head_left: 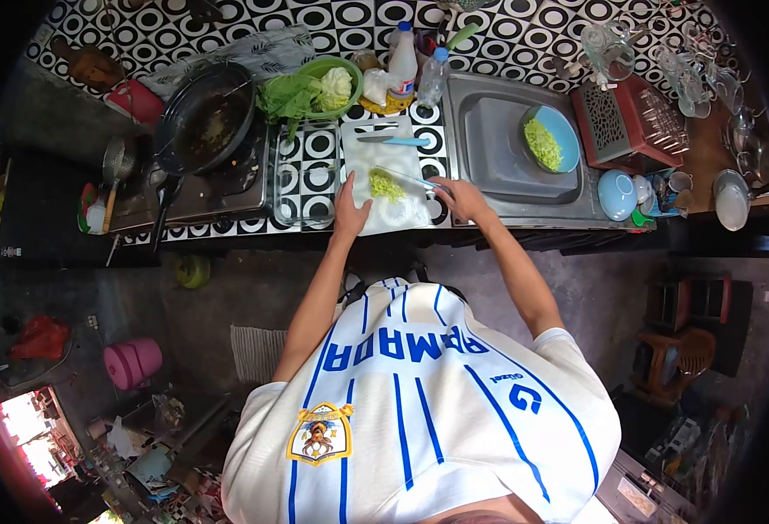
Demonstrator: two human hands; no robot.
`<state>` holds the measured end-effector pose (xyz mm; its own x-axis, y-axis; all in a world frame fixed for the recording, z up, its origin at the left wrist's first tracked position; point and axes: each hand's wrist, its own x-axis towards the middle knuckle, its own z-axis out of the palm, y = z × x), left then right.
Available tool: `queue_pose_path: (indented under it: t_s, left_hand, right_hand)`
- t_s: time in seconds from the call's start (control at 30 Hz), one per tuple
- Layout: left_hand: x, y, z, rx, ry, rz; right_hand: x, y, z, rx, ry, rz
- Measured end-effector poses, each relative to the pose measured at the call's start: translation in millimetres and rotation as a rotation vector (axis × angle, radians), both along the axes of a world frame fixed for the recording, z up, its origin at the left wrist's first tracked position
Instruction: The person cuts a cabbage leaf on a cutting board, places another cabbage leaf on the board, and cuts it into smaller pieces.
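Note:
A white cutting board lies on the tiled counter, with a small heap of chopped green vegetable on it. My right hand is closed around the light-blue handle of a knife; the blade reaches left over the heap. At the board's left edge rests my left hand, thumb and fingers apart, beside the heap. A second knife with a blue handle lies across the far part of the board. Beyond it, a green bowl holds a pale cabbage-like head and leafy greens.
A large dark wok sits on the stove at left, beside a clear glass dish. To the right, a blue bowl of chopped greens stands in the sink area. Bottles stand behind the board.

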<state>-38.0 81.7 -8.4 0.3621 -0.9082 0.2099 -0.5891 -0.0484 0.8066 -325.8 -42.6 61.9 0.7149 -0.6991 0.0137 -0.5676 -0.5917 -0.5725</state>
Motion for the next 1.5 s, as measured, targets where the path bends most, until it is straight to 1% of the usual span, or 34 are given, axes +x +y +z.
queue_pose_path:
  t_s: [0.1, 0.13, 0.23, 0.3, 0.33, 0.43, 0.53, 0.63, 0.73, 0.83, 0.93, 1.0, 1.03, 1.07, 1.13, 1.17, 1.27, 1.37, 1.43, 1.5]
  left_hand:
    - [13.7, -6.9, 30.2, -0.035, -0.018, -0.084]
    - [12.3, -9.3, 43.2, -0.082, 0.056, -0.104]
    - [12.4, -7.2, 70.7, 0.030, 0.082, -0.296]
    - [13.2, -3.9, 43.9, 0.079, 0.059, -0.343]
    - [12.5, -1.0, 38.5, 0.105, 0.047, -0.367]
    - [0.6, 11.4, 33.1, -0.004, -0.039, -0.293]
    - [-6.0, 17.6, 36.1, 0.041, -0.074, -0.253]
    - [-11.7, 11.5, 32.1, 0.038, -0.057, -0.178]
    - [-18.9, 4.8, 31.2, 0.065, -0.042, -0.170]
    - [-28.4, 4.6, 33.4, 0.092, -0.085, -0.155]
    - [-31.6, 6.4, 29.8, 0.091, -0.011, -0.136]
    - [-35.7, 2.3, 23.9, 0.067, -0.090, -0.166]
    - [-39.4, 1.1, 22.6, 0.055, -0.129, -0.182]
    - [-45.0, 1.9, 21.1, 0.060, -0.156, -0.164]
    - [-50.7, -0.9, 25.0, 0.062, -0.216, -0.117]
    - [-47.7, -2.0, 27.1, 0.071, -0.192, -0.103]
    - [-41.5, 0.9, 31.5, 0.098, -0.132, -0.075]
    - [-38.7, -2.8, 27.8, 0.113, -0.137, -0.053]
    - [-42.0, -7.9, 28.6, 0.133, -0.163, -0.051]
    - [-37.1, -9.1, 30.5, 0.129, -0.108, -0.028]
  right_hand:
    - [-4.8, -7.2, 20.1, -0.106, 0.071, 0.071]
    - [-1.4, -6.5, 34.1, -0.121, 0.088, 0.108]
    - [8.4, -11.1, 63.8, -0.184, 0.117, 0.309]
    - [12.3, -14.8, 56.8, -0.233, 0.141, 0.337]
    - [14.1, -16.5, 50.2, -0.256, 0.152, 0.350]
    - [21.0, -19.4, 34.9, -0.301, 0.126, 0.384]
    - [26.3, -17.7, 35.8, -0.333, 0.206, 0.350]
    - [28.5, -16.3, 35.2, -0.376, 0.190, 0.287]
    - [29.1, -15.5, 26.4, -0.391, 0.193, 0.174]
    - [26.7, -17.3, 26.5, -0.381, 0.173, 0.157]
    - [28.4, -12.7, 28.4, -0.414, 0.174, 0.140]
    - [20.7, -18.1, -5.9, -0.354, 0.145, 0.091]
    - [18.5, -18.4, -14.1, -0.324, 0.131, 0.065]
    - [14.8, -18.7, -21.7, -0.311, 0.132, 0.061]
    - [18.3, -22.5, -19.0, -0.295, 0.127, 0.062]
    - [20.7, -26.9, -17.2, -0.315, 0.126, 0.087]
    - [31.4, -27.1, 11.1, -0.361, 0.132, 0.143]
    - [32.7, -35.8, -12.7, -0.298, 0.102, 0.121]
    - [35.3, -39.7, -14.4, -0.293, 0.128, 0.123]
    - [44.7, -44.6, -8.4, -0.329, 0.125, 0.155]
